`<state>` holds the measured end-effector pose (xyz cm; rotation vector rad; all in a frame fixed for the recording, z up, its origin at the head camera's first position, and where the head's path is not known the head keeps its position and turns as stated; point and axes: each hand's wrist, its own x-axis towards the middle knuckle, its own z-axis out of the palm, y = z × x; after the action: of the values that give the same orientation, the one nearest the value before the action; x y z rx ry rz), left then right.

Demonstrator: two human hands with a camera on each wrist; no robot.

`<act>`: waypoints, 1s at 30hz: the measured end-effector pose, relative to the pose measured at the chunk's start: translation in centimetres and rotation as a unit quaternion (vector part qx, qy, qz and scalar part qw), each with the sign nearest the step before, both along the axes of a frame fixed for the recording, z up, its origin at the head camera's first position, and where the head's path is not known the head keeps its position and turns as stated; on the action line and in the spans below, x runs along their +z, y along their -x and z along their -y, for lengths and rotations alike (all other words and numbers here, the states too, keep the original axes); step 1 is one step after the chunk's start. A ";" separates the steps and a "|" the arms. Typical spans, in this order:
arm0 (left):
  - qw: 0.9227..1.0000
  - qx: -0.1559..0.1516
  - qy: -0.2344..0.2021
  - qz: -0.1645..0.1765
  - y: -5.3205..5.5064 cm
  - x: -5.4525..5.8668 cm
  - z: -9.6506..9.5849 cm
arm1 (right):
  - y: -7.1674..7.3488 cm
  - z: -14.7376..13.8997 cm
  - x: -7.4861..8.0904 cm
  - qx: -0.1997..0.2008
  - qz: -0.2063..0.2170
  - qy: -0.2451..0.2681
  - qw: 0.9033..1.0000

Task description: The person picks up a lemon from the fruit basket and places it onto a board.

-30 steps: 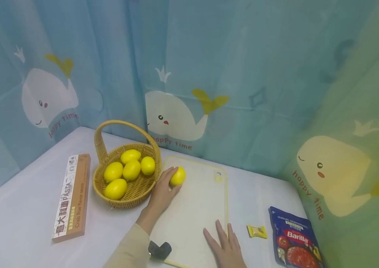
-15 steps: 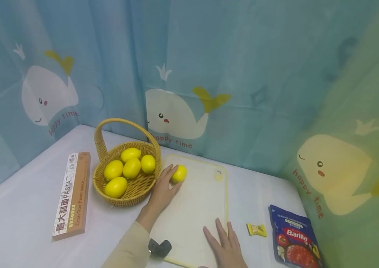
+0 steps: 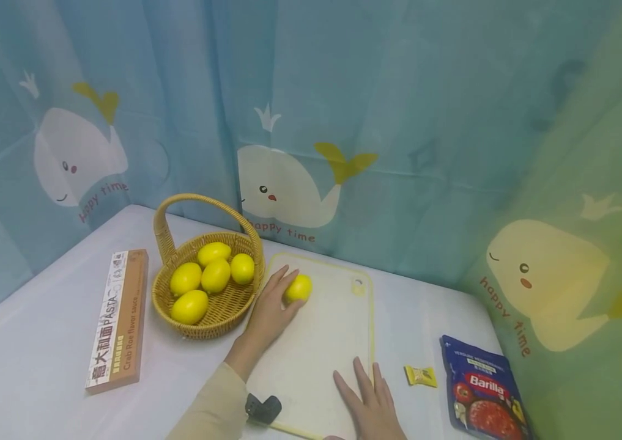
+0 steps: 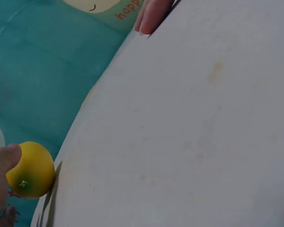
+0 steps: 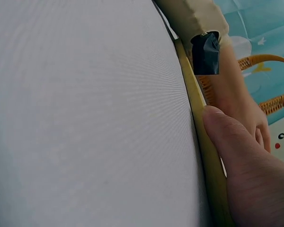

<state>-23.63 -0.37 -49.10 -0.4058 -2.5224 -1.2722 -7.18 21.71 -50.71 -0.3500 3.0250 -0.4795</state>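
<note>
In the head view my left hand point(image 3: 269, 315) has its thumb and index finger at the near-left side of a yellow lemon point(image 3: 299, 287) on the white cutting board point(image 3: 322, 348). The left wrist view shows the thumb point(image 4: 8, 158) against the lemon point(image 4: 33, 170), with the stem end facing the camera. My right hand point(image 3: 371, 400) rests on the board's near right part, fingers spread. From the right wrist, its thumb point(image 5: 225, 127) lies along the board's yellow edge point(image 5: 196, 104).
A wicker basket point(image 3: 206, 330) with several lemons stands left of the board. Further left lies a pasta box point(image 3: 118, 321). To the right are a small yellow packet point(image 3: 421, 376) and a blue Barilla pouch point(image 3: 484, 391). A whale-print curtain point(image 3: 410, 122) surrounds the table.
The lemon has shifted slightly right on the board along with my left hand, whose fingers are a little more spread. My right hand stays in place.
</note>
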 end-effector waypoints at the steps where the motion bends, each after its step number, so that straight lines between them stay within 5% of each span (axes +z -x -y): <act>1: 1.000 -0.001 0.003 -0.003 0.0 0.1 0.0 | 0.0 0.0 0.1 0.000 0.003 0.003 1.000; 18: 0.997 -0.015 0.055 -0.051 -0.5 1.5 -0.3 | 0.0 0.1 0.4 -0.006 0.032 0.007 0.999; 30: 0.996 -0.008 0.081 -0.036 -1.0 3.4 0.1 | 0.0 0.1 0.4 -0.013 0.044 0.012 0.999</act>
<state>-22.66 -0.44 -45.73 -0.4983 -2.5739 -1.0413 -7.21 21.56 -50.28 -0.2821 2.9442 -0.5197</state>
